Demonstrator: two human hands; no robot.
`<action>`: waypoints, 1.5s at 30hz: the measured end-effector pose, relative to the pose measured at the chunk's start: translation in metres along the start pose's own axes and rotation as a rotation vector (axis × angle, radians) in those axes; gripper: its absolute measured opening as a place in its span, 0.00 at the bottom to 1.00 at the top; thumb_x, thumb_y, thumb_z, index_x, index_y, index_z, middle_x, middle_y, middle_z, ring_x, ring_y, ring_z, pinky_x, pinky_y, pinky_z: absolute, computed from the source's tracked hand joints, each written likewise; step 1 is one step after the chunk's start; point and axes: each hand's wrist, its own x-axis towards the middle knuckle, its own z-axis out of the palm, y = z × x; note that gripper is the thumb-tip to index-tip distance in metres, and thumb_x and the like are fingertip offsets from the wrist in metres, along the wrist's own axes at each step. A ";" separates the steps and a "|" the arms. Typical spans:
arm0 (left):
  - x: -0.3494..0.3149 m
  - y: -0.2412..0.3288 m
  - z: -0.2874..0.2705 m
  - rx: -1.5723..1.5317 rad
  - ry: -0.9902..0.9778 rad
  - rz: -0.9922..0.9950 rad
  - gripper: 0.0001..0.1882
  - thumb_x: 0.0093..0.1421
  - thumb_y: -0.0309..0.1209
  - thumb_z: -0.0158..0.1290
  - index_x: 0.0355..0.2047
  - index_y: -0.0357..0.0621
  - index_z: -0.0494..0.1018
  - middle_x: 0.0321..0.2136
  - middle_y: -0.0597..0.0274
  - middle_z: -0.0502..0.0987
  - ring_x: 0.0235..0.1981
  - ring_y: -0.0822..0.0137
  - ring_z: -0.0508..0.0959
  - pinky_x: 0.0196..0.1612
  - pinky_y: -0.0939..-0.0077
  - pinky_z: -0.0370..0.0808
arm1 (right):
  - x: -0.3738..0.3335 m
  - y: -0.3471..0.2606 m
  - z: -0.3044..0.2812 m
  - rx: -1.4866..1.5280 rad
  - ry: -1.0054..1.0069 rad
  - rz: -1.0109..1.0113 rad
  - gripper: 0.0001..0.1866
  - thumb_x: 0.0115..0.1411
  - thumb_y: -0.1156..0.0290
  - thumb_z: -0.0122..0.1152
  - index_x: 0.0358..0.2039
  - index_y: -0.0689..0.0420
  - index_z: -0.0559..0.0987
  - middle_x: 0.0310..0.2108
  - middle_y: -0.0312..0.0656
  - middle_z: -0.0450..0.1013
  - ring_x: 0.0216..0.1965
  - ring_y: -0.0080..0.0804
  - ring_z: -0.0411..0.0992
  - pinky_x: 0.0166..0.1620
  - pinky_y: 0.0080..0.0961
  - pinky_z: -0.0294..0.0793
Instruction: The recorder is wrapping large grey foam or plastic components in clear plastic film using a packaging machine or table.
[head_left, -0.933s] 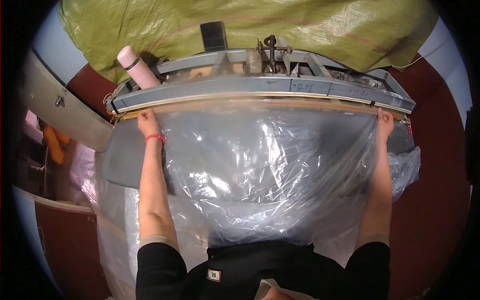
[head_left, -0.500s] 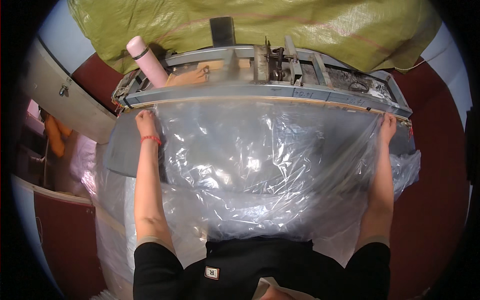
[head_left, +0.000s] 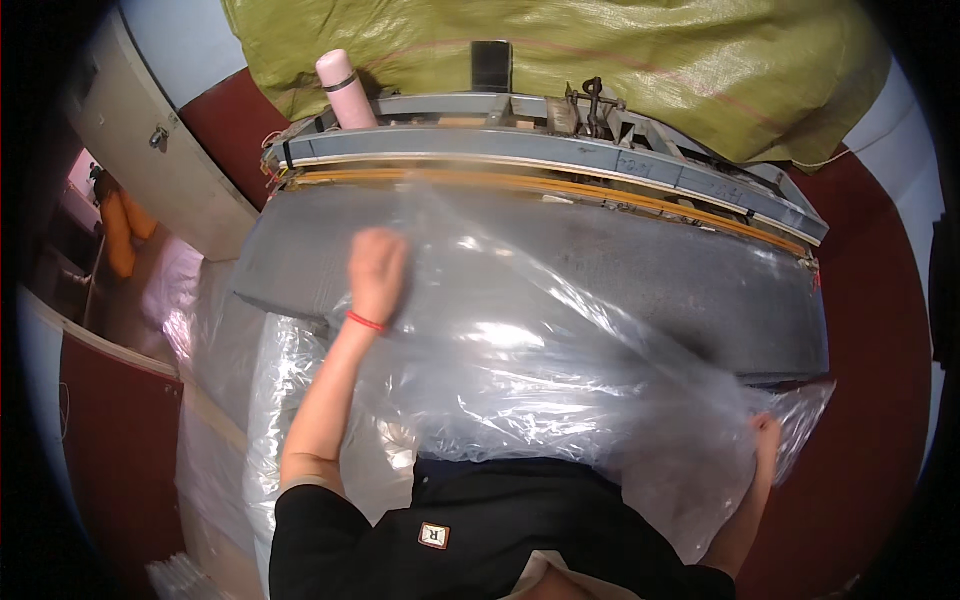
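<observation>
A large clear plastic sheet (head_left: 500, 335) stretches from the long machine down to my lap, wrinkled and shiny. My left hand (head_left: 378, 265), with a red band at the wrist, is closed over the sheet's left part, above the grey padded surface (head_left: 720, 285). Its fingers are curled, and the film runs from them. Low on the right, my right hand (head_left: 766, 428) is closed on the sheet's corner, with loose film spilling beyond it. Beyond the padding, the metal bar (head_left: 560, 150) of what looks like a heat sealer stands raised over an orange strip (head_left: 560, 187).
A pink flask (head_left: 345, 92) stands behind the bar at the left. Yellow-green woven sheeting (head_left: 640, 60) hangs at the back. To the left are a cabinet door (head_left: 165, 130) and bundled clear film (head_left: 275, 400); a dark red wall panel (head_left: 880, 330) is at the right.
Both hands have left the bar with the film. My left hand moved right and nearer; my right came far down toward me. The bar lifted off the strip, and the sheet's far edge came away.
</observation>
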 end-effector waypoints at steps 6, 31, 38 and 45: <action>-0.015 0.100 0.009 -0.210 -0.251 0.062 0.08 0.48 0.20 0.51 0.31 0.39 0.72 0.37 0.53 0.73 0.34 0.60 0.75 0.34 0.76 0.72 | -0.012 -0.203 -0.025 -0.304 0.045 -0.345 0.10 0.49 0.69 0.56 0.21 0.63 0.72 0.20 0.52 0.68 0.23 0.48 0.66 0.27 0.36 0.64; -0.063 -0.061 -0.136 -0.296 -1.197 -0.546 0.04 0.47 0.25 0.46 0.24 0.38 0.69 0.14 0.63 0.69 0.19 0.73 0.70 0.22 0.78 0.67 | 0.109 -0.309 0.008 0.709 0.402 -0.430 0.12 0.57 0.68 0.46 0.36 0.62 0.72 0.35 0.36 0.69 0.37 0.23 0.65 0.43 0.17 0.62; 0.047 -0.039 -0.164 -0.192 -0.248 -0.292 0.10 0.51 0.31 0.47 0.33 0.38 0.68 0.26 0.60 0.71 0.30 0.70 0.72 0.35 0.76 0.69 | 0.155 -0.150 -0.011 0.611 0.524 -0.152 0.16 0.59 0.62 0.45 0.36 0.63 0.73 0.33 0.36 0.69 0.36 0.22 0.65 0.40 0.18 0.62; -0.134 0.025 -0.088 -0.105 -1.099 -0.123 0.16 0.44 0.36 0.54 0.34 0.43 0.70 0.29 0.55 0.73 0.33 0.54 0.72 0.38 0.64 0.69 | 0.162 -0.112 -0.038 0.692 0.535 -0.072 0.17 0.59 0.60 0.46 0.37 0.63 0.72 0.35 0.36 0.68 0.37 0.22 0.64 0.43 0.19 0.61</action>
